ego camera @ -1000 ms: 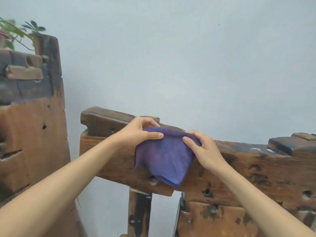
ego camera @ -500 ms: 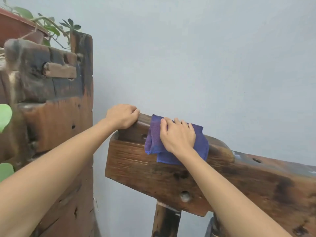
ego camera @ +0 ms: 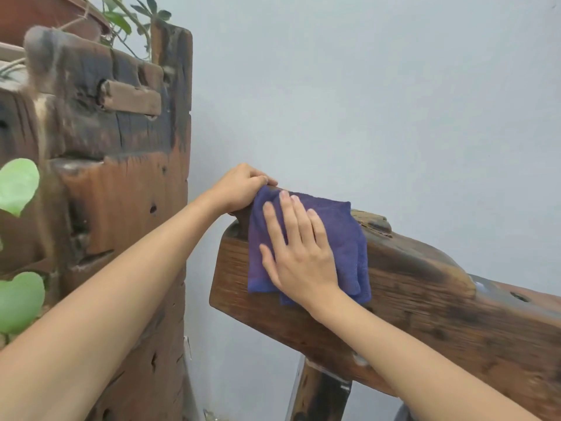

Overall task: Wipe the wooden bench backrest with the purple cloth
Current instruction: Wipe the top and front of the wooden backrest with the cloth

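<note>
The purple cloth (ego camera: 343,238) hangs folded over the left end of the dark wooden bench backrest (ego camera: 425,305). My right hand (ego camera: 297,253) lies flat on the cloth with fingers spread, pressing it against the front face of the backrest. My left hand (ego camera: 239,189) is curled over the top left corner of the backrest, its fingertips touching the cloth's upper left edge. The lower part of the cloth shows below and to the right of my right hand.
A tall weathered wooden stand (ego camera: 121,177) rises at the left, close to the backrest's end, with a plant (ego camera: 18,183) and a reddish pot (ego camera: 45,16) on and beside it. A pale wall (ego camera: 364,101) is behind. A support post (ego camera: 318,393) stands under the backrest.
The cloth moved from the top edge down onto the backrest's front face under my right hand. My left hand stays on the top left corner, its fingertips now at the cloth's edge. The view shifted closer.
</note>
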`<action>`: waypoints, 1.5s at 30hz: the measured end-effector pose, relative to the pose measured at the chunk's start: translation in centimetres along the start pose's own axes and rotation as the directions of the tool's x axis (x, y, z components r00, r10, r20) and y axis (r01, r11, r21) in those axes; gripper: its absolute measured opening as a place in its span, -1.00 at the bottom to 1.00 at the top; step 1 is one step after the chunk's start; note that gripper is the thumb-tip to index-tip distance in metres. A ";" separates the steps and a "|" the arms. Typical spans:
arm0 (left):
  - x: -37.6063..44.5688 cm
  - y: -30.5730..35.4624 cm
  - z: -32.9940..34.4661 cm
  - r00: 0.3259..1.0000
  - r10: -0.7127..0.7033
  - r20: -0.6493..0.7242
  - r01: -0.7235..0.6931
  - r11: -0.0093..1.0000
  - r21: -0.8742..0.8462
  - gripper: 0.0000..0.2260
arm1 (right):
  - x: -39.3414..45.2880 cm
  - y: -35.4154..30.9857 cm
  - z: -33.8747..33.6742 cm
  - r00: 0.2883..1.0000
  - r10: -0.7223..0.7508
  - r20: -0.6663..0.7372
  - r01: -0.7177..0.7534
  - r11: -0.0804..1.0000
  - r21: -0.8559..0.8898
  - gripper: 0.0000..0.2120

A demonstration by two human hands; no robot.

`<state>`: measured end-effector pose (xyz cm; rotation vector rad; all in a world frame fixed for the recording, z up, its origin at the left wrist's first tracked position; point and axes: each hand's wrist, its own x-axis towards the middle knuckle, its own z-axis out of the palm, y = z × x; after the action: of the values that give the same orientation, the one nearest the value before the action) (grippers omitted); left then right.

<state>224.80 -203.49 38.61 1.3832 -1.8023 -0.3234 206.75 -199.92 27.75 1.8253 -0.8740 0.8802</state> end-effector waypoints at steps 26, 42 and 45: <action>-0.4 0.3 0.3 0.995 -0.004 -0.096 0.007 1.000 0.025 -0.67 | -0.3 6.1 -2.5 0.990 0.141 0.029 -0.142 0.990 0.026 -0.47; -0.8 -0.9 1.4 0.982 -0.081 -0.171 0.031 0.960 -0.279 -0.80 | -20.0 4.0 -0.6 0.967 0.149 0.207 -0.171 0.981 0.093 -0.34; -1.9 -1.7 2.9 0.945 -0.200 -0.259 0.004 0.797 -0.603 -0.86 | -20.2 2.8 -0.6 0.958 0.183 0.222 -0.209 0.973 0.100 -0.40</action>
<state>224.01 -203.16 34.85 1.0042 -1.2098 -0.6355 194.26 -196.27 12.02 1.9897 -1.1742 0.8896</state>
